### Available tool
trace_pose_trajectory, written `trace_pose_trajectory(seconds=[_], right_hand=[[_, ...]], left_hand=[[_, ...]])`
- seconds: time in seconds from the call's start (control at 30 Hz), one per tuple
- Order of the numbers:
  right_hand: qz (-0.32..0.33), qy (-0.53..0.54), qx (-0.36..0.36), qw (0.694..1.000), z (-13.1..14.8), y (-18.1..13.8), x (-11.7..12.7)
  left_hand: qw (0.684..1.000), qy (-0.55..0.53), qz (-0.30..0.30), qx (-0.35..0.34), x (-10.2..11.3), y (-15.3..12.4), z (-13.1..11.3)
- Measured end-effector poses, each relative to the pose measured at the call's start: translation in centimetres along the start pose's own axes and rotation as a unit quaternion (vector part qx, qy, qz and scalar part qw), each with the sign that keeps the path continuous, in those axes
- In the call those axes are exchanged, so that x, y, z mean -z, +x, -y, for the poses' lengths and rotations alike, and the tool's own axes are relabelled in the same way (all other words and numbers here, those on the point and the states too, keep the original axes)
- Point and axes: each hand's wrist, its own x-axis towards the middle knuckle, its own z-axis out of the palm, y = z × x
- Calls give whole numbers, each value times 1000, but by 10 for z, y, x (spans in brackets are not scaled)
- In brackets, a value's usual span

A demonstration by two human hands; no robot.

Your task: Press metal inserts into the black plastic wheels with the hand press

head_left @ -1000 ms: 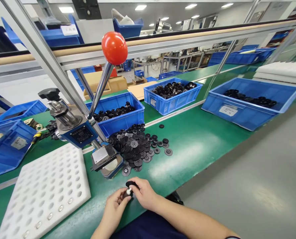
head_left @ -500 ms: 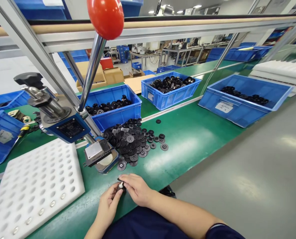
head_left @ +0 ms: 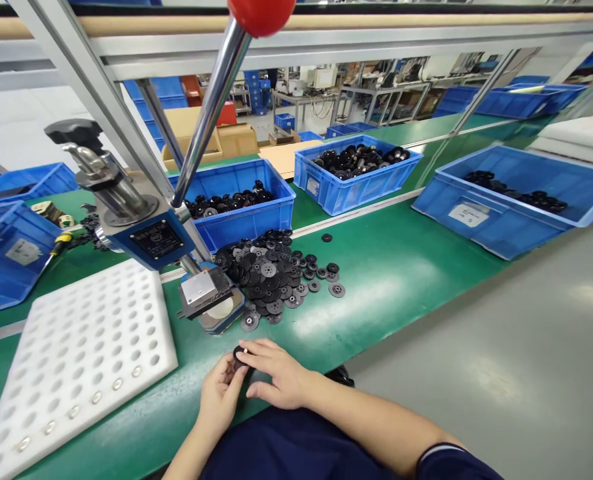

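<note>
While left fingers (head_left: 223, 369) pinch a disc (head_left: 236, 359), right fingers (head_left: 266, 357) seemingly touch it, thumb apart.

Two hands (head_left: 217, 397) (head_left: 279, 375), one press (head_left: 158, 239), six pale rings (head_left: 96, 398), one screwdriver (head_left: 62, 242)

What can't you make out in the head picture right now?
Head view:
Black part: partly hidden by left hand and right hand.
Red knob: top cut off by the upper edge.
Nameplate: print too small to read.
Label on the right bin: writing too small.
</note>
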Motion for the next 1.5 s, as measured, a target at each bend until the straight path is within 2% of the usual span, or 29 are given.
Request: trace_pose_trajectory(seconds=[0.03,0.1,0.2,0.3,0.37,0.47,0.67,0.77,0.83,0.97,1.07,1.5], right_hand=[[-10,-18,3,1000,-3,2,7],[-55,-93,-52,993,-16,8,29],[-142,-214,-210,943,-49,18,72],[-170,-249,-281,911,-85,24,106],[-168,-261,-308,900,-104,26,119],[-156,-272,-325,892,-121,27,124],[-170,-280,-314,891,-126,25,133],[-180,-268,-277,905,-111,17,126],[-173,-252,-243,921,-93,7,105],[-75,-217,-139,963,-53,-15,46],[-38,-212,-120,969,-34,-23,19],[-35,-243,-154,957,-25,-20,24]], left_hand=[[1000,-3,-7,1,0,0,1],[1000,-8,-30,5,-1,1,1],[998,-22,-59,13,-2,2,-1],[997,-44,-63,22,-2,3,-2],[996,-55,-65,29,-2,4,-3],[996,-48,-65,36,-1,5,-3],[998,-19,-62,0,0,3,-9],[997,-26,-64,-21,-2,2,-19],[998,-29,-58,-25,-3,2,-23],[998,-26,-47,-30,-5,3,-20],[998,-23,-37,-35,-5,3,-13],[998,-35,-28,-44,-3,2,-11]])
